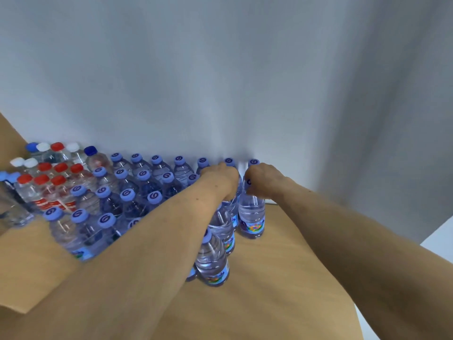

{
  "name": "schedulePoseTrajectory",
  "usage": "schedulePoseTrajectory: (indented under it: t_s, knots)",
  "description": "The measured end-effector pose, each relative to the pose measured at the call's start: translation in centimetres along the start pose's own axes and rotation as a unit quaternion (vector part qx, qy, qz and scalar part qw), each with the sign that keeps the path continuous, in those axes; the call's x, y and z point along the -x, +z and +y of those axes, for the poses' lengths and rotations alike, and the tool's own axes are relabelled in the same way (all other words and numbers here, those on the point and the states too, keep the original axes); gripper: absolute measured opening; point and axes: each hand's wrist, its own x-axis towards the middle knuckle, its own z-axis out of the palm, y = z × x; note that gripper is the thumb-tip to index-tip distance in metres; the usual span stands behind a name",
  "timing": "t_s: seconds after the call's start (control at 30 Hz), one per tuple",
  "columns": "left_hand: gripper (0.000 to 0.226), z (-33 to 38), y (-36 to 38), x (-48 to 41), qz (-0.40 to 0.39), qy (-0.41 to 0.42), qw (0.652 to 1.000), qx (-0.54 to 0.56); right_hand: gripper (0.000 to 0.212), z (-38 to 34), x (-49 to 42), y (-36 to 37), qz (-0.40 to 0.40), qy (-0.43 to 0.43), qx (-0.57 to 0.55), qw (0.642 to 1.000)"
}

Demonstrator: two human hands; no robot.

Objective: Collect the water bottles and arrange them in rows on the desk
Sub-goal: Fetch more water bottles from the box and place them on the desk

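Several small water bottles with light-blue caps [127, 195] stand in rows on the wooden desk [282, 278], reaching back to the white wall. My left hand [221, 179] grips the top of a bottle [232, 207] near the right end of the rows; its cap is hidden under the hand. My right hand [263, 180] grips the neck of another bottle [252, 218] that stands upright at the far right of the group. Two more bottles [213, 261] stand in a line in front of my left hand, partly covered by my forearm.
At the far left stand bottles with red caps [41, 179], white caps [30, 163] and dark-blue caps [90, 150]. The desk's right edge [353, 298] runs close by my right forearm. A white wall rises directly behind the rows.
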Motion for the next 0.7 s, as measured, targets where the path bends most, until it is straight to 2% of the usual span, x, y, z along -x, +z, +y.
schedulePoseTrajectory:
  t_s: [0.13,0.23,0.27,0.33,0.37,0.47,0.7]
  knots:
    - [0.036,-0.1,-0.4,-0.1,-0.01,0.012,1.0,-0.003,0.011,-0.1,0.3,-0.1,-0.022,0.009,-0.004,1.0]
    - [0.037,-0.2,-1.7,-0.2,0.003,0.033,0.999,-0.011,0.043,0.2,0.5,-1.5,-0.049,0.01,-0.01,0.999]
    - [0.035,-0.2,-2.5,-0.2,0.004,0.041,0.999,-0.011,0.048,0.2,0.7,-2.4,-0.046,0.016,-0.012,0.999]
    - [0.02,0.0,-4.2,-0.4,0.005,0.065,0.998,-0.011,0.045,0.0,1.4,-4.1,-0.028,0.035,-0.01,0.999]
    - [0.011,0.3,-5.0,-0.3,0.011,0.077,0.997,-0.015,0.041,0.0,2.0,-5.0,-0.021,0.049,-0.005,0.999]
    - [0.028,2.1,-7.2,0.0,0.039,0.115,0.992,-0.035,0.037,0.0,5.0,-7.1,-0.002,0.115,0.014,0.993]
    - [0.02,7.9,-10.4,4.6,0.116,0.265,0.955,-0.066,0.035,0.8,15.4,-10.9,0.026,0.278,0.056,0.959]
